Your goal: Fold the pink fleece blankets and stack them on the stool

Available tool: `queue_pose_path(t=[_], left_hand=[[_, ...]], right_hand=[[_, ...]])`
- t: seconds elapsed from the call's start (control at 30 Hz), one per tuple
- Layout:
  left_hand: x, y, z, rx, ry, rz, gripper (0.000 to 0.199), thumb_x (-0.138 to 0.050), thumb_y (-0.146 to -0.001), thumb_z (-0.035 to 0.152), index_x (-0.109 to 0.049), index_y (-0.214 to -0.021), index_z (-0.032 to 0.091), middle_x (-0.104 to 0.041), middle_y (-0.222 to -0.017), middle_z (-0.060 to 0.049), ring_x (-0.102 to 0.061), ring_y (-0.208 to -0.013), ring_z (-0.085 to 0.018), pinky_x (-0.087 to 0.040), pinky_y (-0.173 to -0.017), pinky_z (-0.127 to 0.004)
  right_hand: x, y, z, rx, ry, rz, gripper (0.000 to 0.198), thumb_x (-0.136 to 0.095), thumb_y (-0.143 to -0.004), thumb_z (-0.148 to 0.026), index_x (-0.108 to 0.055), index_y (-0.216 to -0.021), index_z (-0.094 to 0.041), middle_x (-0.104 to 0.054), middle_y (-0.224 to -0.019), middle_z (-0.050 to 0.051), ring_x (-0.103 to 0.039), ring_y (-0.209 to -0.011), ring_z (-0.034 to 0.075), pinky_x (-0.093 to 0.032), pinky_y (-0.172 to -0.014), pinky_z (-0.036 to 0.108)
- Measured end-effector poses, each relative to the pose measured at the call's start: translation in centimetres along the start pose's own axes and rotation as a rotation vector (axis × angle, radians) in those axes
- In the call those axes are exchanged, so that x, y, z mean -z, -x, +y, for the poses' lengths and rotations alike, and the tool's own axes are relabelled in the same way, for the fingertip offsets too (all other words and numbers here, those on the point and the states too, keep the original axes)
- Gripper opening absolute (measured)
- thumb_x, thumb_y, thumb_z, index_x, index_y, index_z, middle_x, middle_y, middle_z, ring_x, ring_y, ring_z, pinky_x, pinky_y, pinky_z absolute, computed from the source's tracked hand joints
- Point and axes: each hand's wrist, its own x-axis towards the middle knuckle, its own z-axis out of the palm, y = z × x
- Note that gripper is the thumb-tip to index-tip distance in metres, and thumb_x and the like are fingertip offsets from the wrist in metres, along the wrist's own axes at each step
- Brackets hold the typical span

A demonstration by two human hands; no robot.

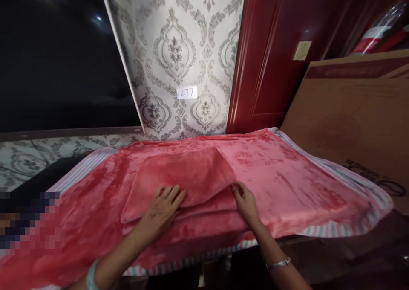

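Observation:
A folded piece of pink-red plush fabric (185,175) lies in layers on a larger pink-red plush blanket (271,175) with a striped border. My left hand (164,207) rests on the front edge of the top layer, fingers extended and a little apart. At the right corner of that layer, my right hand (244,200) pinches the edge between thumb and fingers. The front edge of the top layer is slightly raised near this hand, and more folded layers show beneath. What the folded fabric is, I cannot tell.
A large dark television screen (64,64) stands at the back left. Patterned wallpaper carries a paper label (187,92) reading 277. A red door panel (268,59) and a big cardboard box (348,115) with a bottle (377,34) above it are at right.

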Motion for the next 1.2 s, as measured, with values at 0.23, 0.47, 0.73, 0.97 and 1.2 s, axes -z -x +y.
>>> queue_pose_path(t=[0.23,0.47,0.73,0.97,1.2], left_hand=[[-0.9,5.2,-1.2,0.220,0.078,0.033,0.044,-0.049,-0.093,0.027,-0.058,-0.135,0.016,-0.066,-0.126,-0.017,-0.058,-0.115,-0.032,-0.040,-0.098,-0.046],[-0.5,8.6,-4.5,0.398,0.032,-0.055,0.053,-0.047,-0.086,0.019,-0.055,-0.137,0.010,-0.058,-0.137,-0.022,-0.055,-0.122,-0.037,-0.043,-0.100,-0.052],[-0.7,10.4,-5.0,0.697,0.302,-0.062,0.057,-0.045,-0.078,0.019,-0.057,-0.134,0.014,-0.054,-0.140,-0.019,-0.057,-0.124,-0.033,-0.050,-0.099,-0.047],[0.1,10.9,-4.6,1.150,0.926,0.203,0.055,-0.064,-0.067,0.040,-0.065,-0.119,0.024,-0.066,-0.128,-0.010,-0.059,-0.121,-0.030,-0.048,-0.101,-0.041],[1.1,8.9,-3.7,1.453,1.118,0.203,0.075,-0.073,-0.060,0.065,-0.065,-0.119,0.020,-0.071,-0.105,-0.008,-0.066,-0.099,-0.028,-0.052,-0.080,-0.034]], right_hand=[[1.1,0.4,0.4,0.077,0.018,0.021,0.038,-0.051,-0.077,-0.040,-0.068,-0.100,-0.016,-0.074,-0.098,0.013,-0.066,-0.089,0.029,-0.053,-0.082,0.041],[2.9,1.5,0.1,0.263,0.059,0.067,0.040,-0.063,-0.079,-0.039,-0.066,-0.114,-0.021,-0.065,-0.116,0.012,-0.061,-0.106,0.027,-0.052,-0.092,0.044],[3.9,1.5,-1.8,0.000,-0.074,-0.055,0.045,-0.063,-0.079,-0.058,-0.070,-0.099,-0.018,-0.070,-0.099,0.010,-0.064,-0.088,0.025,-0.052,-0.079,0.037],[4.2,1.0,-3.7,-0.181,-0.170,-0.179,0.052,-0.066,-0.070,-0.071,-0.065,-0.084,-0.020,-0.065,-0.067,0.002,-0.061,-0.065,0.020,-0.046,-0.060,0.029],[3.7,0.5,-5.0,-0.286,-0.231,-0.275,0.056,-0.067,-0.065,-0.077,-0.056,-0.068,-0.022,-0.055,-0.053,-0.002,-0.044,-0.045,0.013,-0.032,-0.044,0.025]])
